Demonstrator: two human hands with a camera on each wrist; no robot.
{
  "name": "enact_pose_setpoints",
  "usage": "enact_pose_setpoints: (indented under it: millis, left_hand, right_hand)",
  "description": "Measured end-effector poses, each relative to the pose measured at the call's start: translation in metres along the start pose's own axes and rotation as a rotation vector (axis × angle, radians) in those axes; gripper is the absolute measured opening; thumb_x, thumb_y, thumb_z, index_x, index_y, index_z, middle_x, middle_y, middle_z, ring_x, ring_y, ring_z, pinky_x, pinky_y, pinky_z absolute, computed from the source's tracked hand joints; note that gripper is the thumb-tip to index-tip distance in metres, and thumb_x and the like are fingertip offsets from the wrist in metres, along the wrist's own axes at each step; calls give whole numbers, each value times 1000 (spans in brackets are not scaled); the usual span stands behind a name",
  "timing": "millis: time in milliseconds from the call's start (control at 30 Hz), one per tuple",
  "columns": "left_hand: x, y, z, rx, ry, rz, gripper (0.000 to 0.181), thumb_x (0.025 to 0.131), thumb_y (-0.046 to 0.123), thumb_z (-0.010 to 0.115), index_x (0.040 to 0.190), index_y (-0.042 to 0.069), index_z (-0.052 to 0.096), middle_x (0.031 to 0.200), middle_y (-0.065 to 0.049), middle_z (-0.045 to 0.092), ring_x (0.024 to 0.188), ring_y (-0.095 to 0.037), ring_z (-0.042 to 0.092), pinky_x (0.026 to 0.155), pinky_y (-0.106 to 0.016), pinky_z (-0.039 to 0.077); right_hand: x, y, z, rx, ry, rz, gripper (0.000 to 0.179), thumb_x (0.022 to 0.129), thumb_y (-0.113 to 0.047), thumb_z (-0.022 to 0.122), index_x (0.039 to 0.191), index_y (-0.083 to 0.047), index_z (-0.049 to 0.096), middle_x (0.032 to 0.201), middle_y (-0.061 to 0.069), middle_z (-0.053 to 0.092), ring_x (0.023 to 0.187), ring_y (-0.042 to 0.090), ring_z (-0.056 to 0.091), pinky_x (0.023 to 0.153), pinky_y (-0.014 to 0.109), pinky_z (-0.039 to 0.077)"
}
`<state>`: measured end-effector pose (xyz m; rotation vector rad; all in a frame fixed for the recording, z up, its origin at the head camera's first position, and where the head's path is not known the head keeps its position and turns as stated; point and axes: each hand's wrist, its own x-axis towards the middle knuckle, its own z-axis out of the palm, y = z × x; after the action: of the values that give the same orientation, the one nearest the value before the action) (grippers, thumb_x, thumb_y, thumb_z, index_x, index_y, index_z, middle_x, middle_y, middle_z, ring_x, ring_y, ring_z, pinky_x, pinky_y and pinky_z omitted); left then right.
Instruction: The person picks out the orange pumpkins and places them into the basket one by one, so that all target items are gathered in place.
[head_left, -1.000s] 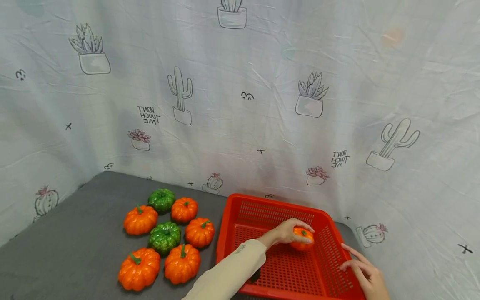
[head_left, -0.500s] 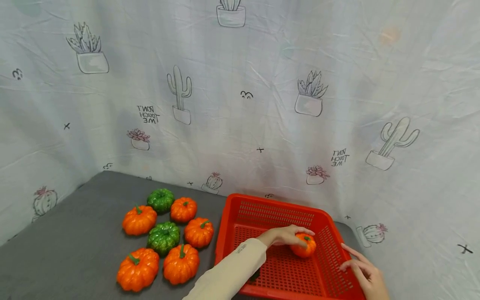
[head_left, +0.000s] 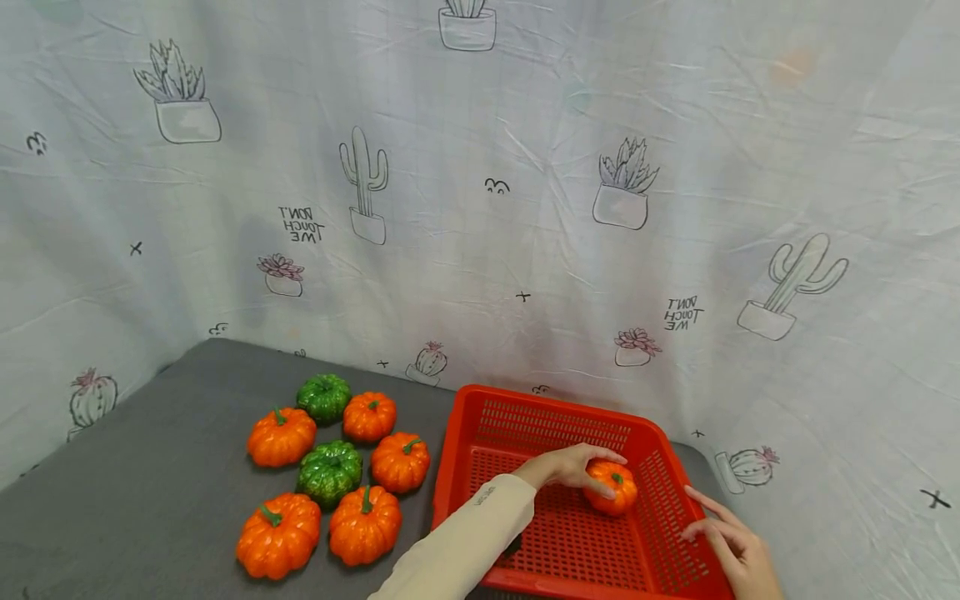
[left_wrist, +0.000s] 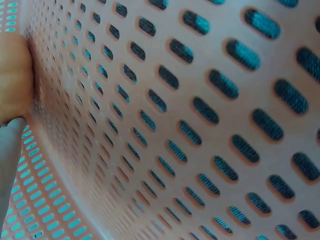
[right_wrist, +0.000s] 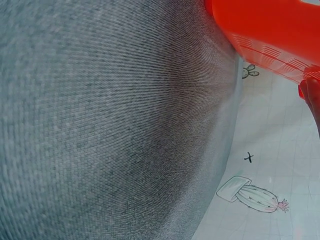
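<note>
Inside the red plastic basket (head_left: 555, 567), a small orange pumpkin (head_left: 619, 492) stands near the right wall with its green stem up. My left hand (head_left: 570, 467) reaches in from the left and holds it, thumb on the near side and fingers behind. In the left wrist view, a fingertip (left_wrist: 15, 125) touches the underside of the pumpkin (left_wrist: 15, 75) beside the perforated wall. My right hand (head_left: 738, 554) grips the basket's right rim. The right wrist view shows only part of that hand (right_wrist: 312, 95) at the rim, at the far right.
On the grey table (head_left: 172, 450), left of the basket, sit several orange pumpkins (head_left: 279, 533) and two green ones (head_left: 330, 473). A small dark object (head_left: 512, 546) shows at the basket's near left. Behind hangs a white cactus-print curtain (head_left: 450, 183).
The pumpkin in the basket has shifted slightly toward me and right. My left hand loosened and drew back from it, then closed in on it again. My right hand has stayed on the rim.
</note>
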<state>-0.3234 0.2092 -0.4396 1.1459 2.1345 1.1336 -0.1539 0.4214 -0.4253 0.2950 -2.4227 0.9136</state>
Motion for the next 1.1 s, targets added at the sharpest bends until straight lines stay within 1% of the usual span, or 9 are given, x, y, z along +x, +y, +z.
enact_pose_setpoints:
  millis: [133, 167, 233, 367, 567, 700, 800, 900, 1100]
  left_hand:
    - [1, 2, -1, 162, 38, 60, 53, 87, 19, 72, 137, 14, 56, 143, -1, 48, 130, -11, 43, 103, -22, 36]
    - [1, 2, -2, 173, 57, 74, 52, 86, 19, 73, 135, 13, 57, 143, -1, 49, 132, -12, 41, 105, -22, 34]
    - [2, 3, -2, 171, 89, 84, 50, 85, 18, 74, 133, 11, 60, 140, 0, 51, 133, -11, 40, 106, -22, 33]
    - [5, 2, 0, 99, 126, 54, 48, 82, 14, 76, 127, 9, 64, 133, 3, 58, 131, -9, 43, 103, -20, 35]
    - [7, 1, 2, -29, 142, -18, 46, 80, 11, 79, 124, 11, 66, 129, 7, 60, 129, -9, 44, 100, -21, 39]
    - [6, 3, 1, -113, 140, -55, 45, 79, 3, 76, 123, 11, 67, 129, 8, 60, 128, -9, 45, 91, -20, 43]
    - [6, 4, -1, -130, 133, -61, 47, 79, -1, 75, 124, 9, 66, 131, 7, 59, 128, -10, 46, 90, -19, 44]
    - [7, 5, -2, -127, 134, -52, 48, 79, -2, 76, 125, 7, 65, 131, 5, 60, 128, -9, 46, 97, -19, 41]
    - [6, 3, -3, -203, 147, -43, 47, 76, -4, 78, 121, 4, 67, 127, 2, 62, 124, -9, 50, 98, -21, 42]
  right_hand:
    - [1, 0, 0, 8, 2, -15, 33, 95, 5, 51, 77, -15, 70, 122, -31, 53, 46, -4, 26, 41, 15, 29]
    - [2, 0, 0, 11, 4, -18, 33, 95, 6, 51, 77, -15, 70, 122, -31, 53, 43, -3, 21, 40, 16, 28]
    - [2, 1, 0, 17, 8, -26, 34, 94, 7, 51, 77, -15, 70, 122, -31, 53, 44, -2, 24, 40, 16, 28]
    - [2, 3, 1, 32, 11, -40, 34, 93, 9, 51, 76, -14, 70, 122, -29, 55, 42, 0, 23, 38, 15, 26]
    - [1, 4, 2, 48, 16, -63, 36, 92, 13, 49, 76, -13, 70, 122, -27, 56, 38, 2, 18, 37, 14, 24]
    - [1, 3, 2, 42, 10, -52, 36, 93, 11, 49, 76, -13, 70, 122, -29, 55, 38, 1, 20, 38, 14, 25]
    - [1, 2, 1, 29, -2, -31, 35, 95, 8, 49, 77, -13, 70, 122, -30, 53, 38, 1, 21, 37, 15, 26]
    - [2, 2, 0, 34, -6, -36, 35, 96, 8, 48, 78, -12, 70, 123, -30, 53, 37, 3, 21, 37, 15, 25]
    - [1, 3, 0, 38, -17, -27, 34, 96, 7, 48, 78, -11, 70, 124, -30, 53, 41, 2, 26, 39, 15, 28]
